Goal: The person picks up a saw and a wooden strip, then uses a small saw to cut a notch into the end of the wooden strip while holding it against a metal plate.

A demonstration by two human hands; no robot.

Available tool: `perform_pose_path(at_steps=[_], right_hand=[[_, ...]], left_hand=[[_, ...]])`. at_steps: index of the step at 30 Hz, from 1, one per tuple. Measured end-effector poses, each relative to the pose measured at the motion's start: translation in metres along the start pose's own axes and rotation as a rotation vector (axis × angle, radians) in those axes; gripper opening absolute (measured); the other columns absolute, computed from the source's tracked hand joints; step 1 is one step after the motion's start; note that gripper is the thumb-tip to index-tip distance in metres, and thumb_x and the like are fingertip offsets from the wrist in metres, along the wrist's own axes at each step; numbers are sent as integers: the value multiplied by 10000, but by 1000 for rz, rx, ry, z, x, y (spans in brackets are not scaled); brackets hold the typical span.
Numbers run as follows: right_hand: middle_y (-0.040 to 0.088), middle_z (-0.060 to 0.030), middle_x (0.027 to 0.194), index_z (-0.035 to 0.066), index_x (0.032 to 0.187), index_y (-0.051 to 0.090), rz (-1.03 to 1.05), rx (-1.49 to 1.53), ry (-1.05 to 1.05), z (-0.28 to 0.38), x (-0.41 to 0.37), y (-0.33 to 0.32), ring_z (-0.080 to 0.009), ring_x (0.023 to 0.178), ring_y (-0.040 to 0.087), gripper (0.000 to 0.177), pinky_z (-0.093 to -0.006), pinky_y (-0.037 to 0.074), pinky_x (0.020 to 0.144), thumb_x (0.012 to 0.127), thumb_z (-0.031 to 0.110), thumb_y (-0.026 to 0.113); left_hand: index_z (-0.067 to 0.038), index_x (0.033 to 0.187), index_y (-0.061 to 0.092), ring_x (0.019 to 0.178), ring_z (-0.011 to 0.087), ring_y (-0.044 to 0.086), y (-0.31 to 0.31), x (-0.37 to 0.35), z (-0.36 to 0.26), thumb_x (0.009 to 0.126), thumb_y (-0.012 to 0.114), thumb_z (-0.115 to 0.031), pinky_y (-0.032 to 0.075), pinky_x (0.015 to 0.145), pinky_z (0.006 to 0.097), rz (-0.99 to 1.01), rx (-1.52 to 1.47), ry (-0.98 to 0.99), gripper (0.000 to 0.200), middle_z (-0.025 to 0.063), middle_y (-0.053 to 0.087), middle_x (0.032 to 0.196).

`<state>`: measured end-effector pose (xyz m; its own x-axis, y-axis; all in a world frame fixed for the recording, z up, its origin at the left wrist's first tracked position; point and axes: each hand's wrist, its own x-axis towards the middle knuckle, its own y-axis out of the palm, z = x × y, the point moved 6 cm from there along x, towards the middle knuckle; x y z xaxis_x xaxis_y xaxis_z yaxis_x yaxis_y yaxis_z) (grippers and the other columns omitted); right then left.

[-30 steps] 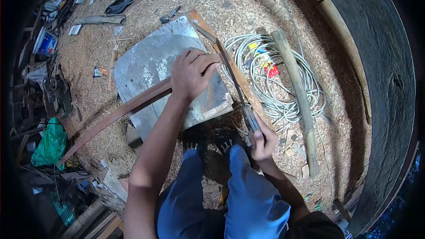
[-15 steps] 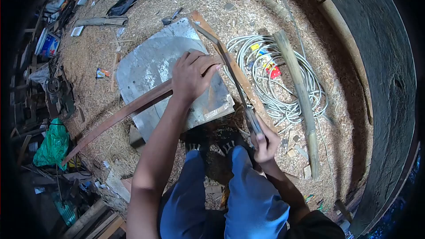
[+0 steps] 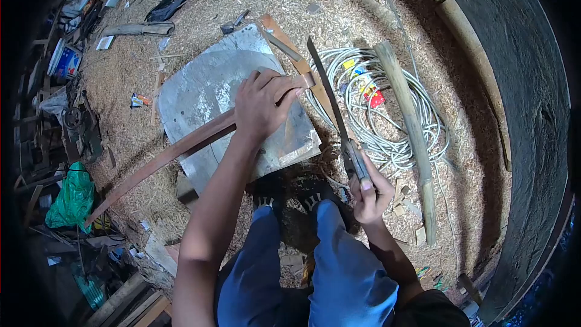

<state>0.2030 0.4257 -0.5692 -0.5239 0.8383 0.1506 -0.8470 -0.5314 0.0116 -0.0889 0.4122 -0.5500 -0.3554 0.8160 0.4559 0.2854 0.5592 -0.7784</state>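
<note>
The head camera showed the left hand [image 3: 261,106] with its fingers closed over a long curved wooden strip [image 3: 163,157], pressing it onto the metal sheet [image 3: 200,91]. The right hand [image 3: 370,191] was clamped on the handle of a long blade [image 3: 327,91], which lay just beside the strip's end, near the coiled cable [image 3: 393,133]

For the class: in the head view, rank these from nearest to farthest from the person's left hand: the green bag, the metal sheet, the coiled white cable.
1. Metal sheet: directly beneath the left hand.
2. Coiled white cable: on the sawdust just right of the sheet.
3. Green bag: far off at the left edge.
</note>
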Motion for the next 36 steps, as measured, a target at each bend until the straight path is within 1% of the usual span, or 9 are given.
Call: perform_pose_path(at_steps=[2, 4, 7, 9, 11, 17, 19, 22, 36], right_hand=[[500, -9, 615, -155, 1466, 503, -7, 10, 61, 3, -7, -2, -70, 521, 396, 563, -265, 352, 520, 1066, 241, 525], [518, -19, 626, -153, 1455, 517, 0, 13, 121, -2, -13, -3, -70, 524, 402, 561, -263, 352, 519, 1060, 245, 534], [533, -27, 635, -147, 1445, 535, 11, 21, 131, 0, -15, -1, -71, 523, 412, 565, -257, 340, 511, 1045, 251, 545], [534, -27, 634, -145, 1444, 539, 17, 6, 143, 1, -17, -1, -71, 522, 413, 568, -255, 334, 507, 1041, 256, 547], [582, 3, 688, -103, 1428, 589, -3, 35, 198, -4, -20, -2, -48, 592, 464, 536, -235, 354, 546, 1014, 237, 579], [580, 5, 688, -102, 1430, 587, 6, 59, 218, -3, -19, 0, -50, 594, 467, 533, -236, 361, 553, 1014, 231, 578], [561, -8, 662, -117, 1437, 569, 9, 30, 194, -5, -21, 1, -62, 555, 440, 549, -245, 345, 528, 1013, 232, 560], [544, -22, 637, -133, 1443, 551, 13, -23, 162, -9, -25, -2, -73, 518, 414, 566, -255, 334, 505, 1010, 230, 540], [534, -23, 612, -141, 1435, 552, -37, -31, 170, -18, -44, -10, -77, 509, 414, 580, -261, 357, 511, 1018, 262, 551]], left_hand=[[-170, 988, 813, 861, 262, 650, 1, -2, 0, 836, 831, -265, 515, 751, 399, 9, 1, 1, 179, 20, 693, 909], [-196, 1023, 808, 966, 258, 645, 8, -4, 7, 878, 791, -378, 502, 850, 407, 86, 18, -69, 233, 14, 693, 982], [-189, 1017, 803, 973, 265, 645, 8, -5, 10, 881, 787, -394, 500, 853, 412, 94, 9, -91, 247, 18, 693, 988], [-184, 1011, 801, 974, 268, 645, 8, -5, 9, 881, 787, -397, 501, 852, 415, 95, 11, -93, 249, 19, 694, 988], [-180, 1005, 799, 976, 271, 646, 8, -5, 9, 881, 787, -399, 501, 851, 417, 95, 13, -94, 253, 21, 694, 987], [-184, 1000, 803, 970, 275, 646, 6, -4, 8, 878, 791, -397, 506, 850, 417, 60, 36, -69, 246, 20, 696, 976], [-165, 1010, 806, 891, 275, 649, 2, -2, 3, 850, 817, -307, 510, 779, 411, 25, 21, -12, 215, 28, 682, 922], [-191, 1003, 807, 977, 280, 647, 5, -4, 7, 881, 788, -394, 507, 857, 419, 91, 11, -91, 238, 21, 699, 980], [-204, 1019, 809, 979, 293, 647, 5, -4, 8, 884, 785, -388, 502, 855, 427, 82, -5, -81, 230, 31, 692, 974]])
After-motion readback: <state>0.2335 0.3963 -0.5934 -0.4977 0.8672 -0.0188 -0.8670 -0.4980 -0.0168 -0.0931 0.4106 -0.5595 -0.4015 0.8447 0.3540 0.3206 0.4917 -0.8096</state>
